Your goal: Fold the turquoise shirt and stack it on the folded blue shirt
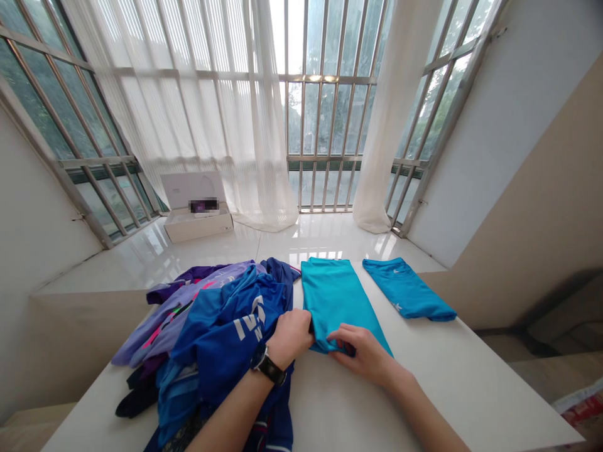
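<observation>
A turquoise folded garment (336, 295) lies on the white table in front of me; whether it is a shirt or shorts does not show. At its near left corner my left hand (293, 336), with a black watch (267, 364) on the wrist, is closed on the cloth, its fingertips partly hidden. My right hand (360, 351) pinches the near edge with curled fingers. Left of my hands is a loose heap of clothes, with a blue shirt (221, 339) bearing white print on top and a lilac shirt (164, 329) beside it.
A folded blue garment (409, 290) lies on the table (424, 383) at the right. Behind the table, a white windowsill (325, 235) holds an open white box (200, 226) at the left. Sheer curtains (207, 107) hang before barred windows.
</observation>
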`<state>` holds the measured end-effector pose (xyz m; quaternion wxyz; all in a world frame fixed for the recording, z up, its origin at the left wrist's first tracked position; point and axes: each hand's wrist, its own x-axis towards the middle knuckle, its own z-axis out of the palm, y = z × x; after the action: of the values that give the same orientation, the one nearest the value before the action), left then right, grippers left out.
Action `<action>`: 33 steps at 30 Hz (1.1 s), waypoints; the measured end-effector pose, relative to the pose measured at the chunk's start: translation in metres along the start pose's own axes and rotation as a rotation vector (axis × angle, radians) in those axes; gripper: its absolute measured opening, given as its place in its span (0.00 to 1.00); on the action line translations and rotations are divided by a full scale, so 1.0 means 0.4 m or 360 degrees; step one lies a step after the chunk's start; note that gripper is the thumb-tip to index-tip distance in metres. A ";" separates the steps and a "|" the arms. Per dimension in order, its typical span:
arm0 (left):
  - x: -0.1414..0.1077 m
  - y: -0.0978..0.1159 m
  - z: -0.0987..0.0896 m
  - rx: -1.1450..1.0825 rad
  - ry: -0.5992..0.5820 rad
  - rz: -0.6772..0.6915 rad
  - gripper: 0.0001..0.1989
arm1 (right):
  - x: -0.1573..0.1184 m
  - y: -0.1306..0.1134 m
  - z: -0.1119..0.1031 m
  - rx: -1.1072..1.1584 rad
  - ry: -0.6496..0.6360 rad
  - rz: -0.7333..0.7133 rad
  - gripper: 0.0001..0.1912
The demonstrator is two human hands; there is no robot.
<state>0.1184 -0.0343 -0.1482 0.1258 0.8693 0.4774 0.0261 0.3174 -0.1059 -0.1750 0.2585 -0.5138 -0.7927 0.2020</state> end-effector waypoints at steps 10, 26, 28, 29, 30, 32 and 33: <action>0.005 0.014 -0.015 -0.0184 0.0353 0.0270 0.15 | 0.006 -0.024 -0.004 0.0041 -0.0094 0.0037 0.12; -0.032 0.026 0.077 -0.0094 0.0004 0.0446 0.35 | -0.015 0.131 0.005 -0.0616 -0.0059 0.0514 0.37; -0.043 0.032 0.075 -0.0110 -0.0047 0.0431 0.36 | -0.021 0.123 0.006 -0.0642 -0.0087 0.0518 0.36; -0.048 0.034 0.074 -0.0122 -0.0069 0.0422 0.37 | -0.024 0.118 0.006 -0.0649 -0.0090 0.0516 0.36; -0.052 0.038 0.072 -0.0132 -0.0094 0.0411 0.37 | -0.028 0.113 0.005 -0.0652 -0.0090 0.0513 0.36; -0.059 0.045 0.066 -0.0147 -0.0148 0.0398 0.38 | -0.037 0.104 0.005 -0.0650 -0.0099 0.0517 0.36; -0.062 0.049 0.061 -0.0149 -0.0172 0.0396 0.39 | -0.041 0.100 0.006 -0.0647 -0.0109 0.0528 0.36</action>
<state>0.1254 -0.0697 -0.1650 0.1875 0.9151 0.3566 0.0168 0.3499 -0.1055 -0.2037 0.0864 -0.6710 -0.7301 0.0955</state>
